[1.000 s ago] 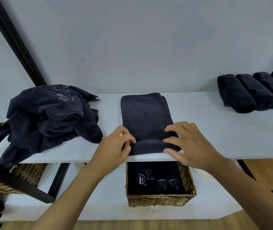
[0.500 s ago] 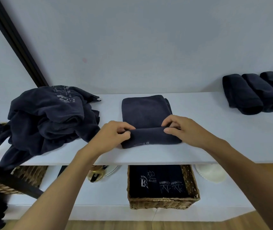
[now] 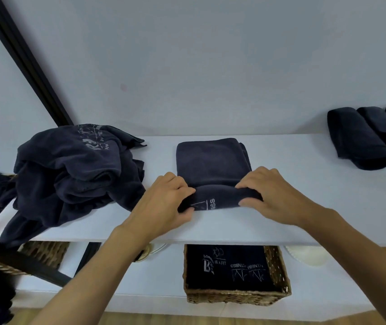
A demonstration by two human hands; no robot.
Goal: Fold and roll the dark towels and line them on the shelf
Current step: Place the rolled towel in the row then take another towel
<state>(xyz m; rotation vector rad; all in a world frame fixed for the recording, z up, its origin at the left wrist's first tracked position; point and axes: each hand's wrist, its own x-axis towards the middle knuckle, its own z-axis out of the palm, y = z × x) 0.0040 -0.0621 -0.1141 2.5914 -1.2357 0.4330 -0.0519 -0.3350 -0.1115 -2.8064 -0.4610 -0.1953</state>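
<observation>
— Where is the towel on your screen?

— I see the dark towel in the middle of the white shelf. It is folded to a strip that runs from the front toward the wall. The near end is turned up into a thick roll, and some white letters show on it.

— And the hands?

— I have both on the roll. The left hand grips its left end, fingers curled over the top, thumb on the near side. The right hand grips the right end in the same way.

— What lies around?

— To the left, on the same shelf, is a pile of loose towels; one part hangs over the front edge. At the far right I count three rolled towels, side by side and touching, the last one cut by the picture edge. On the lower shelf stands a wicker basket with folded towels that carry white print.
</observation>
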